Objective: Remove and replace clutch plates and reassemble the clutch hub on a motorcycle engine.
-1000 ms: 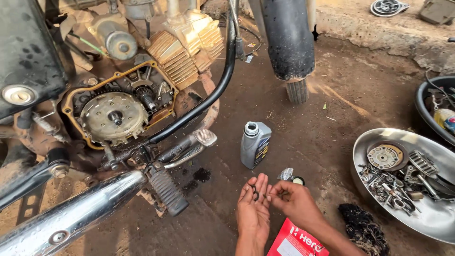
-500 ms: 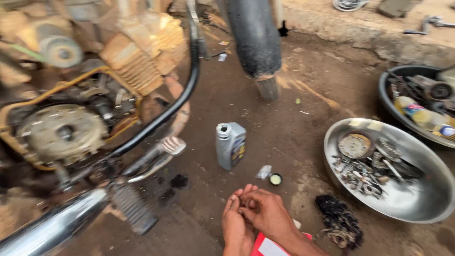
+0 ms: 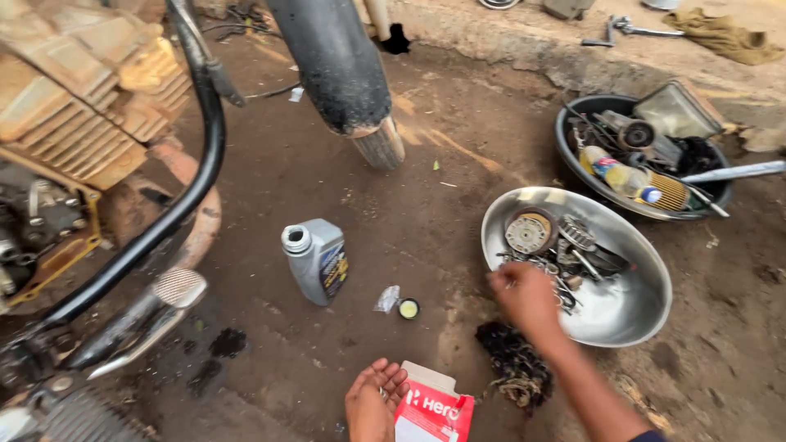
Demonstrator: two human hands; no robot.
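Right hand [image 3: 528, 301] reaching over the near rim of the steel bowl [image 3: 630, 315], fingers curled down among the small metal parts [image 3: 550, 270] heaped there; blurred, so whether anything is pinched cannot be told. Left hand [image 3: 372, 401] cupped palm-up at the lower edge, a small dark part [image 3: 381, 394] lying in the palm, fingers loosely open. Red-and-white cardboard box [image 3: 434, 409] just beside the left hand, flap open. Clutch-like round disc [image 3: 530, 232] at the far side of the steel bowl, with a toothed gear [image 3: 578, 232] next to it. Oily black rag or chain heap [image 3: 514, 367] on the dirt below the right wrist. Grey oil bottle [image 3: 318, 260] upright and uncapped on the ground, its small yellow-lined cap [image 3: 408, 308] and a torn foil seal [image 3: 387, 299] near its base. Black basin [image 3: 573, 155] of assorted parts beyond the steel bowl. Motorcycle engine [image 3: 74, 90], black frame tube [image 3: 205, 139], footrest [image 3: 176, 288] at left; front tyre and mudguard [image 3: 344, 65] at top centre.
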